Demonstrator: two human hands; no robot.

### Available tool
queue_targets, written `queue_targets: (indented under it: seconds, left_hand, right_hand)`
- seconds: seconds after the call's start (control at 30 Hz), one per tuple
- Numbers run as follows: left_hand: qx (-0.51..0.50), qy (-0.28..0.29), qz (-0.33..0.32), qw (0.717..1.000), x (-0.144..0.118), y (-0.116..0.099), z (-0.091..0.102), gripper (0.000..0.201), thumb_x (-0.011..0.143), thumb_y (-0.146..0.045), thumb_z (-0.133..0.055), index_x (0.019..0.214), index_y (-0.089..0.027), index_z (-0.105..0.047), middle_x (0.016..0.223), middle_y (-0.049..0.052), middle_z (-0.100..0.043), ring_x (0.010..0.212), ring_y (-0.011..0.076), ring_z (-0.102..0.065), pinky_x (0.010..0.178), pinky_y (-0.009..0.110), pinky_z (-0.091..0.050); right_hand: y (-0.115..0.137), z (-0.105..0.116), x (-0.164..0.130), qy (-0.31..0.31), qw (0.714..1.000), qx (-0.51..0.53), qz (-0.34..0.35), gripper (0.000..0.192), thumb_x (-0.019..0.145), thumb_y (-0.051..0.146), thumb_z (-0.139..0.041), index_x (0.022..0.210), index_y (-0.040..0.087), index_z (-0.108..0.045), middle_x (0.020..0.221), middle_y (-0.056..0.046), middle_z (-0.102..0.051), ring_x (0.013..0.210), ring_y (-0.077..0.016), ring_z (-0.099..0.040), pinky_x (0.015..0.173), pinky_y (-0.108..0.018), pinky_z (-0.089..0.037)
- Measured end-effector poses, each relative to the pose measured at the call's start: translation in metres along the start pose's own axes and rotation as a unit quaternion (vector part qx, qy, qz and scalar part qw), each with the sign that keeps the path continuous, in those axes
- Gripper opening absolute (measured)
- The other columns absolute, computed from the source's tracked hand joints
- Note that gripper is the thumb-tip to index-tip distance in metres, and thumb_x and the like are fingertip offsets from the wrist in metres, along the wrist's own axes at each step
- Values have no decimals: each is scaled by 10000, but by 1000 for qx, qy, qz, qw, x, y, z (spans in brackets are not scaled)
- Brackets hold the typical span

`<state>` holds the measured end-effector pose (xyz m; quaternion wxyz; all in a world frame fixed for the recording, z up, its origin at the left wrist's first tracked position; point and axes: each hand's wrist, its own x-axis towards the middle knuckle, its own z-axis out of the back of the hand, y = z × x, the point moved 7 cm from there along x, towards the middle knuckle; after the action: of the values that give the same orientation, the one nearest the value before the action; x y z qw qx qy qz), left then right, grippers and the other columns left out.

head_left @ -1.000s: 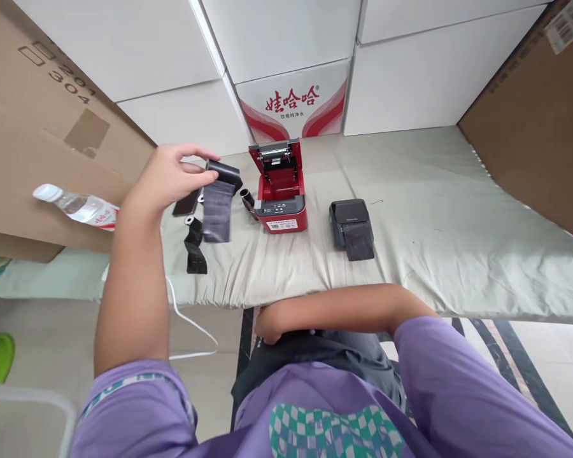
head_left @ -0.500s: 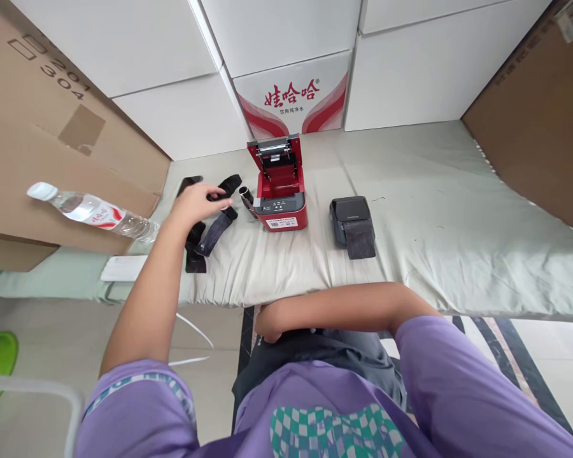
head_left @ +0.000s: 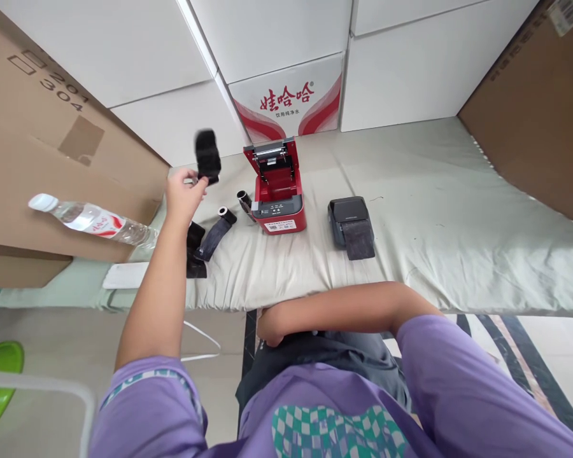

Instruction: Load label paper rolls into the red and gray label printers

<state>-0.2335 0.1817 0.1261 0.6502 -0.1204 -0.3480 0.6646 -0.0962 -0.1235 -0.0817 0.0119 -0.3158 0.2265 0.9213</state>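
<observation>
Left hand (head_left: pixel 184 191) lifts a black ribbon roll (head_left: pixel 207 155) in a pinching grip; right hand (head_left: pixel 268 326) rests clenched.

So the desk (head_left: pixel 434 210) is covered in a pale greenish cloth. Sitting on it: a red printer (head_left: pixel 277 194) with its lid flipped open, a black printer (head_left: pixel 351 219) just right of it, and a few black ribbon rolls (head_left: pixel 214 230) lying left of the red one.
</observation>
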Motion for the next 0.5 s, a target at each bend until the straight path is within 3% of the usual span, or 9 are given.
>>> queue_targets:
  seconds: [0.07,0.13,0.3,0.4,0.5]
  left_hand:
    - [-152,-60,-27,986,-6,-21,-3,514,825,-668,-711,1087,-236,-610,1071,38,-706,801,159,-706,654,320,-567]
    - [-235,-70,-75,967,-15,-48,-16,593,780,-690,-759,1126,-232,-610,1176,41,-700,845,159,-729,692,328,-606]
    - [-148,48,-165,974,-40,-110,-69,259,830,-420,-753,968,-206,-702,1053,63,-789,1028,232,-727,911,371,-592]
    - [-92,103,-183,973,-41,-123,-87,130,811,-301,-734,898,-207,-714,1062,66,-811,1023,244,-723,933,383,-568]
    - [-73,128,-169,974,-34,-121,-94,110,799,-281,-725,877,-204,-719,1017,66,-818,950,241,-726,886,368,-557]
  right_hand:
    - [0,0,-1,2,1000,0,2,220,945,243,-692,955,80,-839,1098,-177,-804,1036,-295,-771,940,-389,-616]
    - [0,0,-2,1,1000,1,5,227,949,249,-686,961,83,-841,1092,-177,-804,1033,-290,-771,945,-383,-615]
    - [0,1,-4,-2,1000,-1,7,207,944,242,-692,966,105,-846,1078,-162,-809,1045,-285,-767,974,-383,-608]
    - [0,2,-4,-4,1000,-7,5,219,945,244,-688,975,95,-846,1073,-167,-810,1022,-286,-768,959,-387,-612]
    - [2,4,-3,-4,1000,-12,6,217,920,242,-717,962,75,-849,1026,-170,-813,965,-285,-773,920,-381,-620]
